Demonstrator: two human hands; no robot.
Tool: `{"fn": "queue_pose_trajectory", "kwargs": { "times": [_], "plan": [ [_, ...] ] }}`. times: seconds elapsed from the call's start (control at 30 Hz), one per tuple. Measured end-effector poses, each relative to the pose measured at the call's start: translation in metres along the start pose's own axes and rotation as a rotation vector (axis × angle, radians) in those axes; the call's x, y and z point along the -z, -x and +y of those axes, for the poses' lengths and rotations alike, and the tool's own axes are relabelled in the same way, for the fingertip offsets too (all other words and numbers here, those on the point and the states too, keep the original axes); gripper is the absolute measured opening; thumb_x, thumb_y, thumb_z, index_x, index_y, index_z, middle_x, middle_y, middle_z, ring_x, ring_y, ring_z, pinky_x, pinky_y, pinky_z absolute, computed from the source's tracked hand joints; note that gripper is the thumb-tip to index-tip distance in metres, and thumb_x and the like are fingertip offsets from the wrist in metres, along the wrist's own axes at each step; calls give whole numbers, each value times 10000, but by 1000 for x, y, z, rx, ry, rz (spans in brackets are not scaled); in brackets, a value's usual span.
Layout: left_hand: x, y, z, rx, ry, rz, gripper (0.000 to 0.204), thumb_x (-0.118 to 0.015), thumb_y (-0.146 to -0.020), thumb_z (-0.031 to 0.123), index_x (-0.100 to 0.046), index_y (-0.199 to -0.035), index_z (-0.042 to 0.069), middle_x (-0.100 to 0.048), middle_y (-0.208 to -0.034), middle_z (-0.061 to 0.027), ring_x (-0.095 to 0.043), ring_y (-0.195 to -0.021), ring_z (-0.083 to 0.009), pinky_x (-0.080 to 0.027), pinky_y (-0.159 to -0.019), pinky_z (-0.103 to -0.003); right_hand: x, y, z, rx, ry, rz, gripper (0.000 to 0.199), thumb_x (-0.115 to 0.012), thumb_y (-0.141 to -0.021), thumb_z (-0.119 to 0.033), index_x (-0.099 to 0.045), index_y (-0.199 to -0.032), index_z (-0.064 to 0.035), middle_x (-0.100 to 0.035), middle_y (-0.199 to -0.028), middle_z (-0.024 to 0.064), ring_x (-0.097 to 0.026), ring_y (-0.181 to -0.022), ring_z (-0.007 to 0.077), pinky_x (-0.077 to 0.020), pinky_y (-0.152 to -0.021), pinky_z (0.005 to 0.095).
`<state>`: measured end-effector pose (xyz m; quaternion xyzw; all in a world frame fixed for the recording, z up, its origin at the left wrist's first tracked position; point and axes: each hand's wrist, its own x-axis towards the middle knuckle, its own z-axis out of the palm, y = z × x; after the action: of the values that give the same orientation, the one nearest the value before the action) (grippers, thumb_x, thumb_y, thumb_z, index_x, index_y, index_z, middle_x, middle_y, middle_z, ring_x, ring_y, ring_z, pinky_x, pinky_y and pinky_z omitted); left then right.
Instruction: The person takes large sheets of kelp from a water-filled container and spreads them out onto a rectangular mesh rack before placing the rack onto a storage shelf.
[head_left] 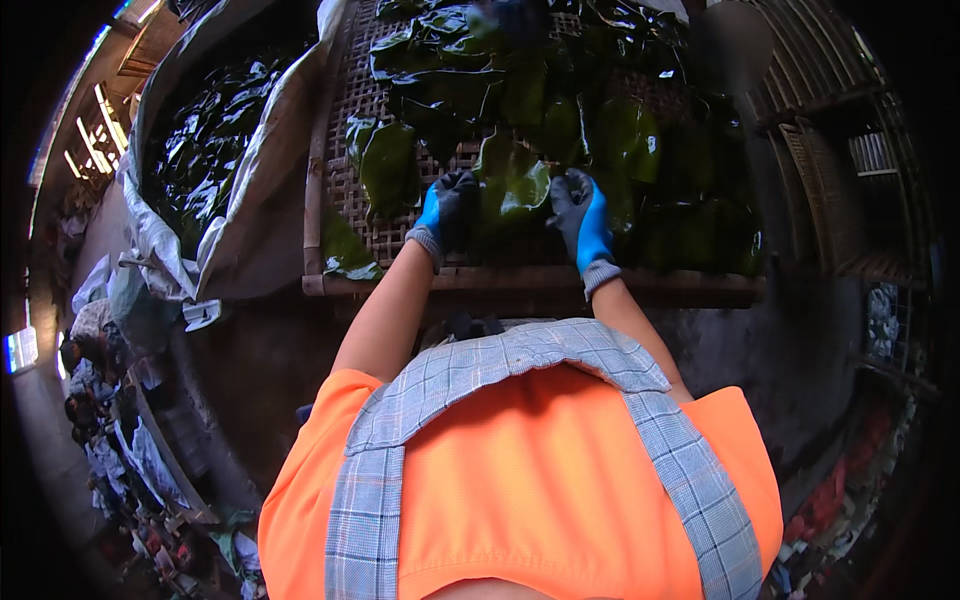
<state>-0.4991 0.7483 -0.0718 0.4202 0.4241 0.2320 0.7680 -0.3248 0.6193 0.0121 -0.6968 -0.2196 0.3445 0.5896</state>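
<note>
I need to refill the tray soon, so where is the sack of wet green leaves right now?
In the head view the sack sits at upper left, open and leaf-filled, just left of the woven tray, beyond the left hand.

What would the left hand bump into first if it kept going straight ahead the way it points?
Probably more wet green leaves. The left hand, in a blue and black glove, points up the woven bamboo tray, and its grip already seems closed on a leaf. Depth is hard to judge here.
</note>
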Motion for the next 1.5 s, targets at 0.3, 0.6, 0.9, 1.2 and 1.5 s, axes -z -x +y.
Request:
{"fn": "queue_pose_trajectory", "kwargs": {
  "times": [0.3, 0.6, 0.9, 1.2, 1.5],
  "plan": [
    [-37, 19, 48, 76, 193, -213, 265, -548, -930, 177, -559, -1172, 69, -611, -1068, -25, -590, -908, -124, -497, -804, -279, 15, -2, -6, 12, -49, -57, 256, -599, -891, -87, -574, -1131, -2, -634, -971, 39, -591, -826, 105, -522, -682, 263],
    [-47, 56, 112, -48, 424, -351, 345, -489, -886, 33, -500, -1228, 74, -587, -1095, -30, -586, -961, -156, -497, -845, -304, 5, 12, -57, -8, -475, -396, 382, -615, -850, -17, -532, -1223, -8, -624, -1072, 42, -598, -938, 120, -487, -868, 252],
    [-19, -2, 4, -146, -128, -101, 321, -554, -847, -36, -566, -1157, 46, -633, -1053, -40, -602, -929, -163, -496, -819, -305, 15, 2, 45, 165, 711, -67, 175, -665, -816, -138, -615, -923, -8, -673, -867, 112, -644, -773, 209, -499, -720, 317],
    [-28, 43, 49, -88, 277, -346, 525, -517, -836, -77, -423, -1332, 69, -556, -1192, -67, -572, -1011, -169, -462, -917, -308, -4, -7, -1, 1, 171, -106, 230, -591, -886, -141, -607, -1071, -5, -668, -997, 43, -630, -902, 144, -487, -779, 271],
    [-46, 58, 78, -106, 371, -484, 526, -548, -874, 17, -369, -1367, 56, -540, -1224, -77, -561, -1046, -162, -461, -924, -320, 17, -5, 1, 287, -90, -541, 354, -504, -909, -36, -494, -1259, 16, -580, -1180, 72, -546, -1095, 176, -443, -931, 308]
  ]
}}
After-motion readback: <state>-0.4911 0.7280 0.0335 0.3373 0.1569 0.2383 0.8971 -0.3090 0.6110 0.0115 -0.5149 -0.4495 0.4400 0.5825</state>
